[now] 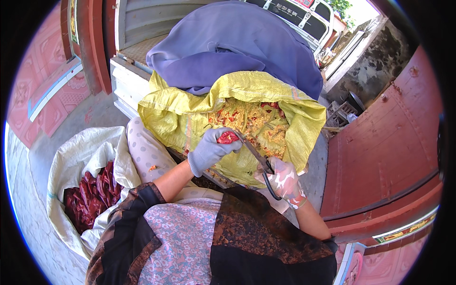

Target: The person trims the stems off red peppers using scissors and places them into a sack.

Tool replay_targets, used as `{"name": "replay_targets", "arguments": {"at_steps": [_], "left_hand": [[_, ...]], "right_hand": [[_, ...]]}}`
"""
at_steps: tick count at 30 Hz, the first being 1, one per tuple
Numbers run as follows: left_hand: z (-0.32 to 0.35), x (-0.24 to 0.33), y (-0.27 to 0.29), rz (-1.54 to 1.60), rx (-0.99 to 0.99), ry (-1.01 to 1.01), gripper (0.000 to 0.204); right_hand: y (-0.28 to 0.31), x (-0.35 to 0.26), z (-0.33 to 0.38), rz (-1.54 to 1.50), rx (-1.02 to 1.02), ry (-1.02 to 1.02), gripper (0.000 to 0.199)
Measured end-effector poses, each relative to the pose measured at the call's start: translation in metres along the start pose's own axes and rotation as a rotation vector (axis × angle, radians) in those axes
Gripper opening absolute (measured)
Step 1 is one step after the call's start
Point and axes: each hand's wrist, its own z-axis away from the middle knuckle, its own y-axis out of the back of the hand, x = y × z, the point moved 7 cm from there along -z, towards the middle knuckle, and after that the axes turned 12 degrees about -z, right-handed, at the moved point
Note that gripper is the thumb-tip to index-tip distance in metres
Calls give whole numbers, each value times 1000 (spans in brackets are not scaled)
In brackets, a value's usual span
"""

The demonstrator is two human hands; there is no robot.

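Note:
In its grey glove, my left hand (208, 149) is closed round a dark red dried chili pepper (228, 137), whose end pokes out past the fingers. My right hand (284, 179), in a pink and white patterned glove, grips a pair of dark-handled scissors (256, 156). The blades point up and left, with their tips right at the chili; whether they touch it I cannot tell. Beneath both hands spreads a yellow woven sack (185, 126), its mouth folded wide. Inside lie yellowish chili seeds (246, 118) mixed with red bits and stems.
At my left stands a white woven sack (78, 154) with dark red dried chilies (97, 190) in it. Beyond the yellow sack a purple-blue cloth (237, 38) drapes against a metal vehicle bed (126, 85). A red metal door (380, 142) is on the right.

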Motion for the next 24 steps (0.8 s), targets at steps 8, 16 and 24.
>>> {"name": "replay_targets", "arguments": {"at_steps": [8,16,24], "left_hand": [[10,-7,-4,222,-42,234,10],[4,-3,-6,306,-90,160,8],[5,-2,-13,333,-167,136,11]], "right_hand": [[24,-4,-4,328,-26,-220,56],[46,45,-61,639,173,-220,52],[79,93,-137,464,319,-46,30]]}}
